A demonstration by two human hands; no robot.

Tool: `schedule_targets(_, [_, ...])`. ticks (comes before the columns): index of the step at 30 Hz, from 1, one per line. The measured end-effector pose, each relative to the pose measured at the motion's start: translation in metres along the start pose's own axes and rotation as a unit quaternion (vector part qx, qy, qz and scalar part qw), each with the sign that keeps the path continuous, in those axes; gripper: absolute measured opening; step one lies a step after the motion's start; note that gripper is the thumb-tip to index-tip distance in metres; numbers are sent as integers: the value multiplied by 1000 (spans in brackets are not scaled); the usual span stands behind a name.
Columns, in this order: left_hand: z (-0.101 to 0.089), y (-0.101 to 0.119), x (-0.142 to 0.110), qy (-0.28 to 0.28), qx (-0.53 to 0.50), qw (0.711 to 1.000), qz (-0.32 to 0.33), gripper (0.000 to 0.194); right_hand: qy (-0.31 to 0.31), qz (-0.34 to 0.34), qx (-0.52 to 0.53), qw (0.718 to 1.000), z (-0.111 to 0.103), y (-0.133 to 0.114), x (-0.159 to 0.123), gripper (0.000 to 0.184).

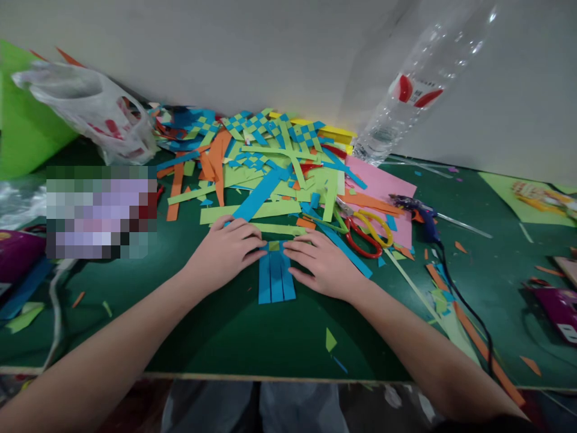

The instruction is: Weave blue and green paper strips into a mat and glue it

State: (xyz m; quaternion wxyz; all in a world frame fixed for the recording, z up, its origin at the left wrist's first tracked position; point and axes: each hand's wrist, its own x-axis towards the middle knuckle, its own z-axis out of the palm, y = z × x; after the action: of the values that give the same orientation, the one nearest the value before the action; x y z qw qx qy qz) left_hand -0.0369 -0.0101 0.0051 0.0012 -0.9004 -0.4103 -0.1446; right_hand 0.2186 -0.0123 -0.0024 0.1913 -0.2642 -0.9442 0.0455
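Three blue paper strips (pixel 276 279) lie side by side on the green table (pixel 252 337), woven at their far end with a light green strip (pixel 274 245). My left hand (pixel 225 249) rests flat on the left side of the weave, fingers stretched and pressing the paper down. From the right, my right hand (pixel 322 261) presses the same weave with flat, extended fingers. Neither hand grips anything.
A heap of blue, green and orange strips and woven mats (pixel 265 156) lies behind the hands. Red and yellow scissors (pixel 367 231) and a glue gun (pixel 421 213) with its cord sit to the right. A clear plastic bottle (pixel 406 96) and a plastic bag (pixel 94 108) stand further back.
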Motion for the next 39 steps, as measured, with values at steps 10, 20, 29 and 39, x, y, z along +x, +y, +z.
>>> schedule_targets(10, [5,-4,-2,3,2,1000,-10,27,-10,11,-31,999,0,-2,-1,35])
schedule_targets(20, [2,-1,-1,9,25,1000,-4,25,-4,8,-47,999,-1,-3,-1,35])
schedule_targets(29, [5,2,0,-4,5,999,47,22,0,0,-31,1000,-1,-5,1,35])
schedule_targets(39, [7,7,0,-16,-12,1000,12,31,-6,16,-26,1000,-1,-8,1,39])
